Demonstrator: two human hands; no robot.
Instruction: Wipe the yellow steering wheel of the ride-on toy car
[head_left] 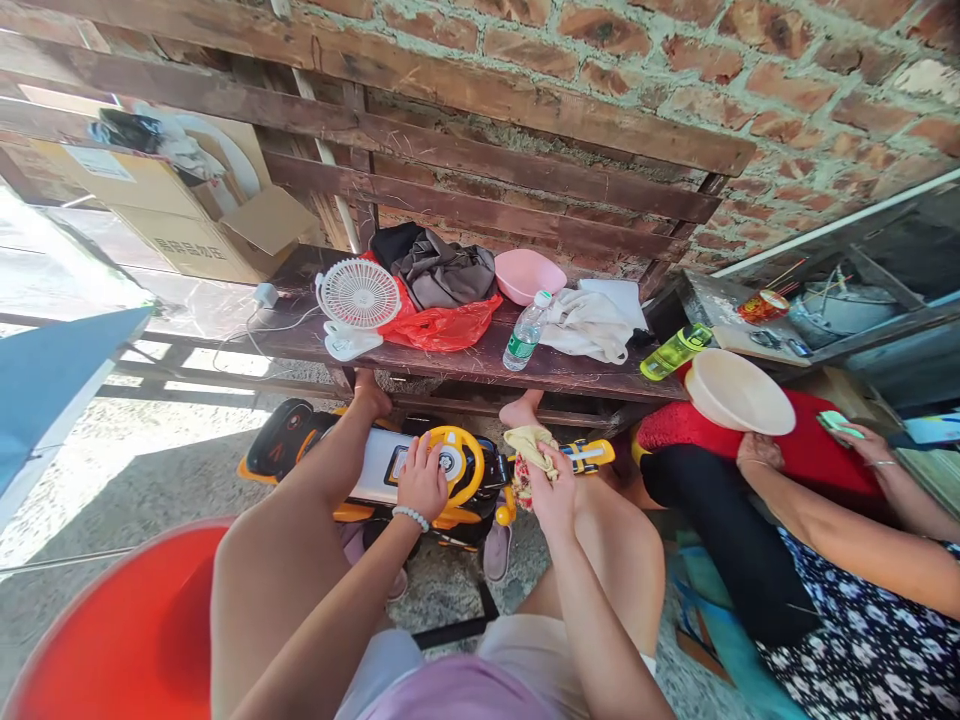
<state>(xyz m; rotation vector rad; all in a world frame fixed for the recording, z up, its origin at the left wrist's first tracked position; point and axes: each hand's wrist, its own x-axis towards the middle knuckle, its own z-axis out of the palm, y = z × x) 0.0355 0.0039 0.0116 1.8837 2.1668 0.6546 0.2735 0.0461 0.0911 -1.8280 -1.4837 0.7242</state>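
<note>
Yellow plastic steering wheel (459,462) of a toy ride-on car (375,465) under the left hand (421,480), fingers curled over the rim, hand nearly closed, white bead bracelet (410,517) at the wrist. Right hand (551,495) closed around a crumpled yellow cloth (529,447), a patterned fold hanging below the fist, just beside the toy's steering wheel and well above the concrete floor (127,480). Toy car between the person's legs, in front of a low wooden bench (450,372), with a bare foot (521,408) just behind it. Along the bench, left to right: white desk fan (358,295) with its white cord, red plastic bag (442,325) under dark grey clothes (442,268), pink plastic bowl (529,275), water bottle (526,330) lying tilted, white cloth (589,325), green bottle (675,352) near the far end. Behind everything, wooden slats (480,180) against a brick wall (600,60), and a cardboard box (187,220) off to the left. At the right, another person's hand (760,452) against a beige plastic basin (739,392) over a red cushion (720,425), and that person's other hand (855,445) holding a small green object (836,425), too small to identify
</note>
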